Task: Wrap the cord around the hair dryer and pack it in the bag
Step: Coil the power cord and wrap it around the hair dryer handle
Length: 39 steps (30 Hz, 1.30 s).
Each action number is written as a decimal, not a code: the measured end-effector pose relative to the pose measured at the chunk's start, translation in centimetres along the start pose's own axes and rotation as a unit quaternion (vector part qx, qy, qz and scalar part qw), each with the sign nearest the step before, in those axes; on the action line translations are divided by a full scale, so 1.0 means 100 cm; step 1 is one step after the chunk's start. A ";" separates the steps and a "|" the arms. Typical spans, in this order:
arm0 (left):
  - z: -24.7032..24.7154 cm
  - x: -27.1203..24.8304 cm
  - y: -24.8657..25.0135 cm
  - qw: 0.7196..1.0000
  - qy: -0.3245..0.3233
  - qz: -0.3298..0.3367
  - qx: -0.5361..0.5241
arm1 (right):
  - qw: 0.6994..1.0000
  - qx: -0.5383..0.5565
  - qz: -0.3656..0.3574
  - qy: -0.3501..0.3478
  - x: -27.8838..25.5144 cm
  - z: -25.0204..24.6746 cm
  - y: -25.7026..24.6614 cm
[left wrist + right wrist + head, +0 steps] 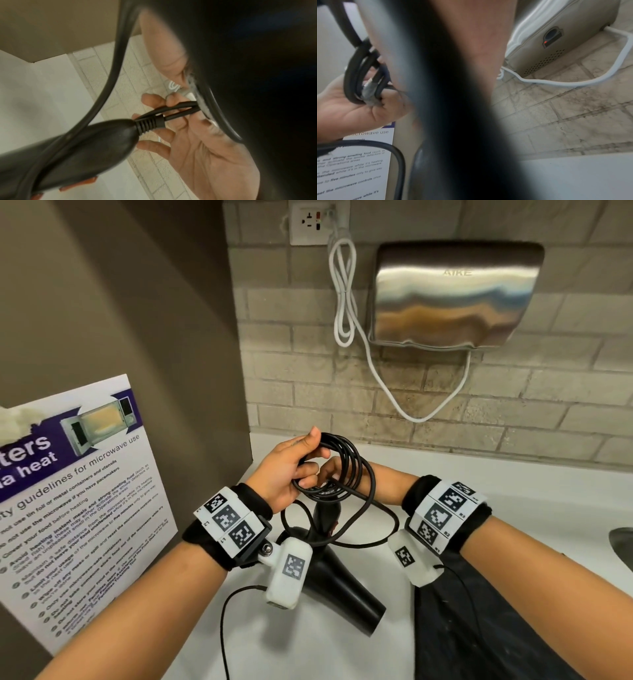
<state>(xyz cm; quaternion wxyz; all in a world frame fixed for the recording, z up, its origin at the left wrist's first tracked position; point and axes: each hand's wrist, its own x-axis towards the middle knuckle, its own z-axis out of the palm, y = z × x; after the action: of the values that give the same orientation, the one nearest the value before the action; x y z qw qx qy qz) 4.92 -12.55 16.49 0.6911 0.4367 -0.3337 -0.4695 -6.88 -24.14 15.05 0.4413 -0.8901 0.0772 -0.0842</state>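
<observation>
Hands are working together just above the tabletop (513,501), meeting at the coil of black cord (346,463). The left hand (291,470) is gripping the gathered loops, fingers and thumb curled round the bundle. The right hand (330,474) is reaching into the coil from the far side; the loops are hiding most of it, so whether it is pinching a strand cannot be told. The left wrist view is showing strands passing across its fingers (173,102), next to the strain relief (149,124) at the handle end.

The dryer (346,587) is lying on the tabletop below the hands, nozzle toward the person, with slack cord looping beside it. A dark sheet, possibly the bag (479,628), is lying just to its right.

For a sound wrap, the loops are probably best kept even in size and held firmly by the left hand while the right is feeding slack. Sharp bending at the strain relief is to be avoided. Loose slack is likely to snag on the wrist cameras.
</observation>
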 end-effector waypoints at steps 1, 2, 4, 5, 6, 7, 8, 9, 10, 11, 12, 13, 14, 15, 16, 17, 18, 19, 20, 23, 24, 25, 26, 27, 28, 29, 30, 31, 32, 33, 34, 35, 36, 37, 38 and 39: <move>-0.001 -0.001 0.000 1.000 -0.002 0.001 0.003 | 1.000 -0.008 -0.014 0.012 0.002 0.000 0.001; -0.002 -0.001 0.000 1.000 -0.005 0.001 0.007 | 0.999 -0.005 -0.028 0.030 0.003 -0.001 0.002; -0.004 -0.003 0.000 1.000 -0.010 0.000 0.012 | 0.993 0.029 -0.047 0.102 0.007 -0.004 0.006; -0.005 -0.004 0.000 1.000 -0.009 0.000 0.013 | 0.987 0.032 -0.048 0.149 0.009 -0.006 0.008; -0.005 -0.004 0.001 1.000 -0.008 0.000 0.013 | 0.980 0.022 -0.042 0.194 0.010 -0.009 0.010; -0.006 -0.003 0.001 1.000 -0.005 0.001 0.012 | 0.972 0.005 -0.032 0.234 0.011 -0.012 0.011; -0.007 -0.003 0.003 1.000 -0.003 0.001 0.011 | 0.964 -0.011 -0.019 0.263 0.011 -0.015 0.013; -0.008 -0.002 0.004 1.000 -0.001 0.000 0.013 | 0.957 -0.027 -0.003 0.290 0.010 -0.018 0.016; -0.008 -0.002 0.005 1.000 -0.002 0.000 0.015 | 0.948 -0.044 0.019 0.315 0.008 -0.022 0.021; -0.009 -0.002 0.006 1.000 -0.004 0.001 0.017 | 0.937 -0.063 0.041 0.342 0.005 -0.027 0.026; -0.010 -0.003 0.007 1.000 -0.007 0.001 0.018 | 0.923 -0.081 0.061 0.370 0.002 -0.032 0.032; -0.012 -0.004 0.007 1.000 -0.010 0.001 0.018 | 0.910 -0.100 0.084 0.394 -0.002 -0.037 0.037; -0.013 -0.004 0.008 1.000 -0.012 0.001 0.017 | 0.896 -0.116 0.102 0.416 -0.007 -0.041 0.041; -0.015 -0.005 0.008 1.000 -0.011 0.002 0.015 | 0.883 -0.130 0.118 0.435 -0.012 -0.046 0.044; -0.017 -0.005 0.009 1.000 -0.008 0.004 0.013 | 0.873 -0.135 0.126 0.452 -0.017 -0.050 0.048; -0.020 -0.005 0.009 1.000 -0.004 0.005 0.009 | 0.865 -0.138 0.129 0.464 -0.022 -0.055 0.051; -0.022 -0.005 0.010 1.000 -0.001 0.007 0.005 | 0.859 -0.144 0.133 0.473 -0.026 -0.059 0.055; -0.025 -0.005 0.011 1.000 0.001 0.008 0.002 | 0.853 -0.153 0.146 0.478 -0.030 -0.064 0.060; -0.027 -0.006 0.012 1.000 0.002 0.010 0.001 | 0.847 -0.154 0.163 0.482 -0.034 -0.070 0.066; -0.036 -0.007 0.017 1.000 0.010 0.022 0.005 | 0.825 -0.125 0.223 0.504 -0.046 -0.087 0.087; -0.039 -0.008 0.019 1.000 0.013 0.027 0.006 | 0.816 -0.124 0.246 0.509 -0.050 -0.092 0.094; -0.042 -0.008 0.020 0.999 0.015 0.029 0.009 | 0.807 -0.128 0.272 0.508 -0.053 -0.095 0.099; -0.044 -0.008 0.022 0.999 0.018 0.030 0.015 | 0.801 -0.134 0.299 0.502 -0.055 -0.097 0.104; -0.046 -0.009 0.022 0.999 0.020 0.028 0.021 | 0.798 -0.134 0.318 0.495 -0.056 -0.098 0.107; -0.047 -0.009 0.022 0.999 0.024 0.025 0.025 | 0.800 -0.129 0.327 0.486 -0.054 -0.097 0.110; -0.047 -0.008 0.021 0.999 0.027 0.021 0.024 | 0.807 -0.131 0.336 0.468 -0.053 -0.095 0.111; -0.047 -0.007 0.020 0.999 0.030 0.016 0.016 | 0.817 -0.149 0.349 0.434 -0.050 -0.090 0.112; -0.046 -0.006 0.017 0.999 0.034 0.010 0.004 | 0.828 -0.169 0.364 0.392 -0.046 -0.084 0.111; -0.044 -0.005 0.015 0.999 0.038 0.004 -0.007 | 0.836 -0.189 0.374 0.354 -0.042 -0.077 0.109; -0.042 -0.004 0.012 0.999 0.043 -0.004 -0.013 | 0.846 -0.188 0.371 0.334 -0.036 -0.068 0.105; -0.040 -0.003 0.010 0.999 0.045 -0.011 -0.015 | 0.860 -0.178 0.354 0.323 -0.030 -0.060 0.098; -0.037 -0.002 0.007 0.999 0.045 -0.017 -0.016 | 0.876 -0.177 0.315 0.318 -0.023 -0.050 0.090; -0.035 -0.001 0.005 0.999 0.045 -0.022 -0.016 | 0.895 -0.180 0.267 0.310 -0.015 -0.041 0.080; -0.032 0.000 0.004 0.999 0.043 -0.026 -0.017 | 0.915 -0.173 0.209 0.298 -0.007 -0.031 0.070; -0.030 0.001 0.002 0.999 0.042 -0.030 -0.019 | 0.939 -0.153 0.143 0.274 0.000 -0.021 0.058; -0.028 0.002 0.001 0.998 0.040 -0.033 -0.021 | 0.961 -0.124 0.074 0.236 0.006 -0.012 0.045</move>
<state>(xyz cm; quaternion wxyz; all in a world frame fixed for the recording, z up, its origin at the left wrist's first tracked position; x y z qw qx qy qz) 7.46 -11.92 15.50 0.6968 0.4517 -0.2812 -0.4810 -6.86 -27.89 12.18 0.3020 -0.8845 0.2542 -0.2489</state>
